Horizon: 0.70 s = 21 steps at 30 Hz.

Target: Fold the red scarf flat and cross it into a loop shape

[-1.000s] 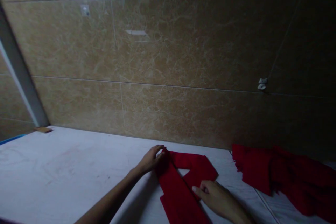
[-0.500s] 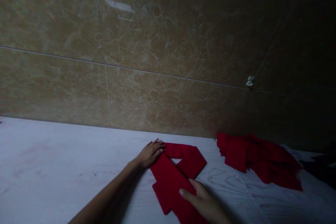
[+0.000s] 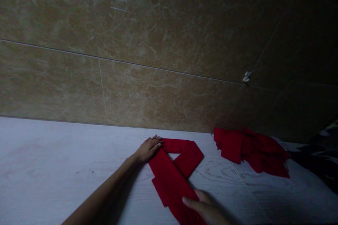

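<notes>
A long red scarf point(image 3: 169, 172) lies folded on the pale surface, its strips crossing around a small triangular gap. My left hand point(image 3: 150, 148) rests flat on the fold at the scarf's upper left corner, fingers stretched out. Lower down, my right hand point(image 3: 204, 206) grips the right edge of the top strip, thumb on the cloth and the other fingers partly hidden at its side. Near the bottom of the view the strip bunches into narrow ridges and leaves the frame.
A second heap of red cloth point(image 3: 250, 151) with fringed edges lies to the right by the wall. Dark patterned fabric point(image 3: 314, 165) is at the far right. The white wood-grain surface point(image 3: 52, 168) meets a brown marbled tile wall point(image 3: 148, 88), which carries a small white fitting point(image 3: 246, 76).
My right hand has slid slightly down along the scarf's strip, and ridged cloth now shows near it. My left hand stays on the upper fold. The camera view has shifted a little.
</notes>
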Each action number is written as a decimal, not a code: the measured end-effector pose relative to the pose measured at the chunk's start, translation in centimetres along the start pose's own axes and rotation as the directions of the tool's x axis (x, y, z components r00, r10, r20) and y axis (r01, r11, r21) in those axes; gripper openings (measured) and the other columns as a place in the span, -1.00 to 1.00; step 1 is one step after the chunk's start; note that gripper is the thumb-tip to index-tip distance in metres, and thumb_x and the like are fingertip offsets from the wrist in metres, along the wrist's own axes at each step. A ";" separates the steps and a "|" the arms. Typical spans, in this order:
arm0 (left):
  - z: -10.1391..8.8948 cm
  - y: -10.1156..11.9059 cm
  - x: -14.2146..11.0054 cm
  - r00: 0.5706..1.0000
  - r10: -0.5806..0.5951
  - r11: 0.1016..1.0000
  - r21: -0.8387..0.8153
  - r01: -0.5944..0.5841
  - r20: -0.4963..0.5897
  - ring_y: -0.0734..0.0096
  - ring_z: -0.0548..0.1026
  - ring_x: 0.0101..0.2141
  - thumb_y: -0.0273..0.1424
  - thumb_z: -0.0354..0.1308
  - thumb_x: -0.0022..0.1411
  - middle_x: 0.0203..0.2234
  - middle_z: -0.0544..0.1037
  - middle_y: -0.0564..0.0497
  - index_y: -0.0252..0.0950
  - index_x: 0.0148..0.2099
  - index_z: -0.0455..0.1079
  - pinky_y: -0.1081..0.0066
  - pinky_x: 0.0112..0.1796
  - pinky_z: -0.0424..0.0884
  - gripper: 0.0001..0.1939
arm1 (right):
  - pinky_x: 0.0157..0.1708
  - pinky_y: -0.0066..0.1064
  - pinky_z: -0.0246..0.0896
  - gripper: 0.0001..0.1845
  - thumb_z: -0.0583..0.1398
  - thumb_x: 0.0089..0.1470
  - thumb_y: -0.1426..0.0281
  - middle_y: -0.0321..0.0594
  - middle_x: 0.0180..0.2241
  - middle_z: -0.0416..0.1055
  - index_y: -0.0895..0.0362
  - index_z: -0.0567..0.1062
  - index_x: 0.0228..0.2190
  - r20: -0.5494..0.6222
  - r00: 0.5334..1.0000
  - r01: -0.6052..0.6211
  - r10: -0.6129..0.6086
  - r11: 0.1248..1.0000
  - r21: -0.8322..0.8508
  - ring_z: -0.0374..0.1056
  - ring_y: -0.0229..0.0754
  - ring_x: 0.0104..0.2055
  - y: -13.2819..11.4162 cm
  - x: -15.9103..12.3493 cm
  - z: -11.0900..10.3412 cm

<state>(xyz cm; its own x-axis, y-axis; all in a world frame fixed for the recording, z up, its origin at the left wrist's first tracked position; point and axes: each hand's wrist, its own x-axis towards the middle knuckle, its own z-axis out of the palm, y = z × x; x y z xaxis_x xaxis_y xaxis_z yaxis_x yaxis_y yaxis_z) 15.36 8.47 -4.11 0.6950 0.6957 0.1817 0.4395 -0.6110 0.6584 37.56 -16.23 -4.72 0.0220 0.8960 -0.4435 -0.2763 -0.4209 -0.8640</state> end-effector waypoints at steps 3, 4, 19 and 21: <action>-0.1 -0.2 0.1 1.000 0.002 0.999 -0.036 -0.002 -0.010 0.11 0.07 0.43 -0.04 -0.17 0.48 0.36 0.32 -0.01 -0.10 0.27 0.45 -0.01 0.41 -0.09 -0.45 | 0.13 -0.08 0.32 -0.14 0.53 -0.33 0.00 -0.05 -0.15 0.64 0.18 0.56 -0.03 0.016 1.000 -0.009 0.009 1.000 0.015 0.56 0.11 -0.04 0.3 0.0 -0.2; -0.1 -0.3 0.2 1.000 0.001 0.999 -0.042 -0.002 -0.014 0.12 0.08 0.43 -0.03 -0.16 0.48 0.35 0.33 -0.01 -0.10 0.26 0.46 0.00 0.41 -0.09 -0.45 | 0.13 -0.08 0.31 -0.13 0.53 -0.35 -0.02 -0.06 -0.14 0.64 0.17 0.56 -0.03 0.004 1.000 -0.012 0.012 1.000 0.015 0.55 0.11 -0.02 0.4 -0.1 -0.2; -2.3 0.8 0.7 0.993 0.044 0.999 0.002 -0.044 -0.108 -0.05 0.33 0.28 0.12 -0.19 0.39 0.19 0.51 -0.19 -0.27 0.06 0.58 0.06 0.29 0.19 -0.29 | 0.17 -0.11 0.29 -0.12 0.52 -0.28 0.04 -0.07 -0.08 0.63 0.20 0.53 0.05 0.122 0.992 0.014 -0.014 1.000 0.002 0.51 0.09 0.06 0.1 -0.3 0.5; -3.0 1.9 1.3 0.994 0.097 0.994 0.062 -0.094 -0.054 0.01 0.48 0.09 0.08 -0.16 0.40 -0.03 0.64 -0.19 -0.24 -0.09 0.61 0.11 0.20 0.28 -0.36 | 0.15 -0.12 0.30 -0.11 0.52 -0.29 0.03 -0.07 -0.08 0.63 0.19 0.53 0.05 0.119 0.993 0.006 -0.005 1.000 -0.006 0.51 0.10 0.05 -0.3 -0.5 0.5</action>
<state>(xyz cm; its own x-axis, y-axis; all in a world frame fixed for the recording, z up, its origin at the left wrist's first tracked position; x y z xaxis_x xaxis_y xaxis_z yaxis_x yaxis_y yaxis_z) 15.33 9.34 -0.41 0.7029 0.6523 0.2837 0.4070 -0.6959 0.5917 37.18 -16.52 -4.16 -0.0907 0.9086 -0.4078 -0.2702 -0.4165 -0.8680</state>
